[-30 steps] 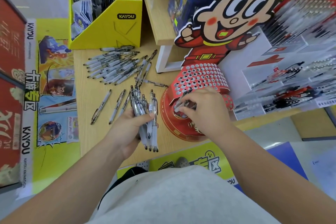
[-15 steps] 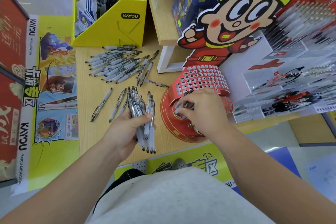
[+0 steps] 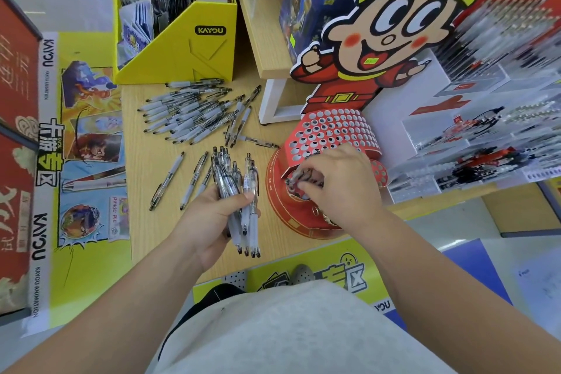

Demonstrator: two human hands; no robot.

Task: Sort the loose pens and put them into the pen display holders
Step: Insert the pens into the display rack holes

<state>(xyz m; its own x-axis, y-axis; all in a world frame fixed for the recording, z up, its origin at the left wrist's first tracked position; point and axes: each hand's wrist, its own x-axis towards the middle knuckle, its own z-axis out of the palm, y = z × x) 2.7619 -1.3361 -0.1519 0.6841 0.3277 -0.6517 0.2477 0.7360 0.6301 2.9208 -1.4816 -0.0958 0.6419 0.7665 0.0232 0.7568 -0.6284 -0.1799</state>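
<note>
Wooden shelf (image 3: pixel 145 167) holds loose pens (image 3: pixel 194 112) at eleven o'clock. Our left hand (image 3: pixel 212 218) grips a fat bundle (image 3: pixel 224 179) that may slip; our right hand (image 3: pixel 340 188) pinches one pen (image 3: pixel 296 177).

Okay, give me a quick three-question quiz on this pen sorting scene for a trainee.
1. True or false: the left hand grips a bundle of pens.
2. Where does the right hand hold its single pen? A) at the clear racks B) at the red perforated holder C) at the blue boxes
3. Fill in: the big loose pen pile lies in front of the ____ Kayou box.
Key: 1 true; 2 B; 3 yellow.
</note>
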